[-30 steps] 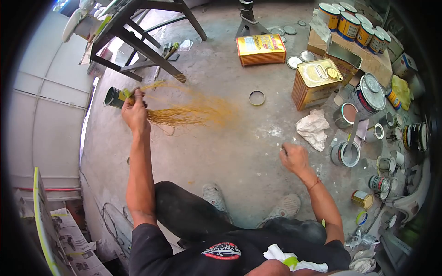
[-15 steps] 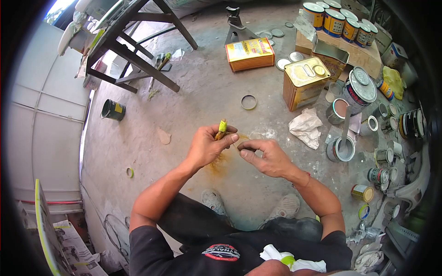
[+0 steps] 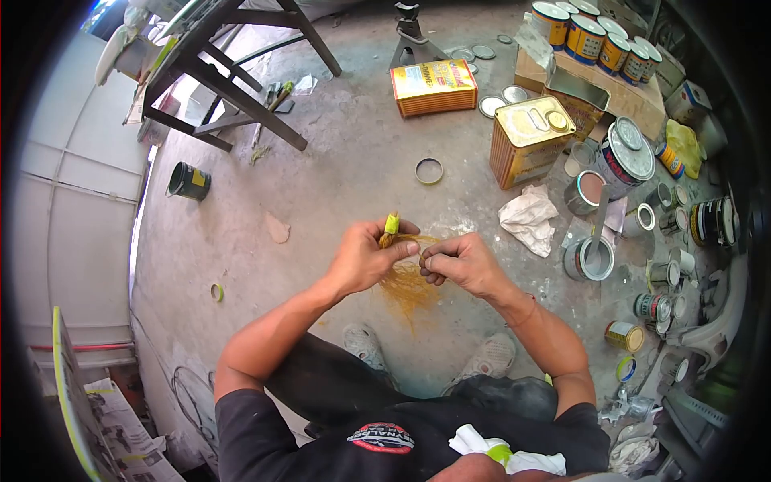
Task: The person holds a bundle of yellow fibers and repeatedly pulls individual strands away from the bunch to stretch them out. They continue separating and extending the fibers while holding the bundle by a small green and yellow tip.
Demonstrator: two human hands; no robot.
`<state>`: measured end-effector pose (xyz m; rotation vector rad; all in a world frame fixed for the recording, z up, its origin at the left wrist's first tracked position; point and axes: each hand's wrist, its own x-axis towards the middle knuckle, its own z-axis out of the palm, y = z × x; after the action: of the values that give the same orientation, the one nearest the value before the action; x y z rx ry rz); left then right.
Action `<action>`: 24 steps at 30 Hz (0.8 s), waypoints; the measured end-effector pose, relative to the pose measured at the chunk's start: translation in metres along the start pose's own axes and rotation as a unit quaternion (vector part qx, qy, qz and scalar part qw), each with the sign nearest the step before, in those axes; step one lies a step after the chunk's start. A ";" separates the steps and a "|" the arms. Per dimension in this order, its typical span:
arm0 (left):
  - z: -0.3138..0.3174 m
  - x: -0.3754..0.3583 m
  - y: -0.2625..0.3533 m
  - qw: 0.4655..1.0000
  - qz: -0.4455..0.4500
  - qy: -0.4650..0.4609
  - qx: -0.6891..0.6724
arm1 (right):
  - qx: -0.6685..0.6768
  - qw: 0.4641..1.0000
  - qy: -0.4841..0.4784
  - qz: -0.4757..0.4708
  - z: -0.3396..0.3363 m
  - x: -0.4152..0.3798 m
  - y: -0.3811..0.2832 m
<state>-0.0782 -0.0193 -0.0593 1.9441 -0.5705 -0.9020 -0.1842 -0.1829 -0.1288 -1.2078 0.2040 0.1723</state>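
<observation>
My left hand (image 3: 365, 257) is closed around a bundle of golden-brown fibres (image 3: 408, 287). Yellow-green tape (image 3: 391, 224) wraps the bundle's upper end, which sticks up above my fingers. Loose strands fan out below, between my hands and over the floor. Close on the right, my right hand (image 3: 462, 269) has its thumb and fingers pinched together on some strands that run across from the bundle. The fingertips partly hide where the strands are gripped.
A grey concrete floor (image 3: 321, 169) holds a metal ring lid (image 3: 429, 170), a thinner can (image 3: 434, 87), a second tin (image 3: 530, 140) and a crumpled cloth (image 3: 528, 219). Several paint cans stand at right. A dark stand (image 3: 241, 88) is upper left, near a black can (image 3: 189, 181).
My right hand has come nearer the bundle, its fingers now closed on strands. More loose fibres show spread beneath my hands. The whole view has shifted slightly.
</observation>
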 end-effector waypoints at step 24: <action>-0.080 0.012 -0.022 0.984 0.022 0.160 -0.073 | -0.333 0.915 0.155 -0.167 -0.045 -0.005 -0.002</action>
<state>-0.0079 0.0253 -0.0556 1.8834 -0.3469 -0.5709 -0.1915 -0.2257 -0.1413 -1.9310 0.2175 -0.2785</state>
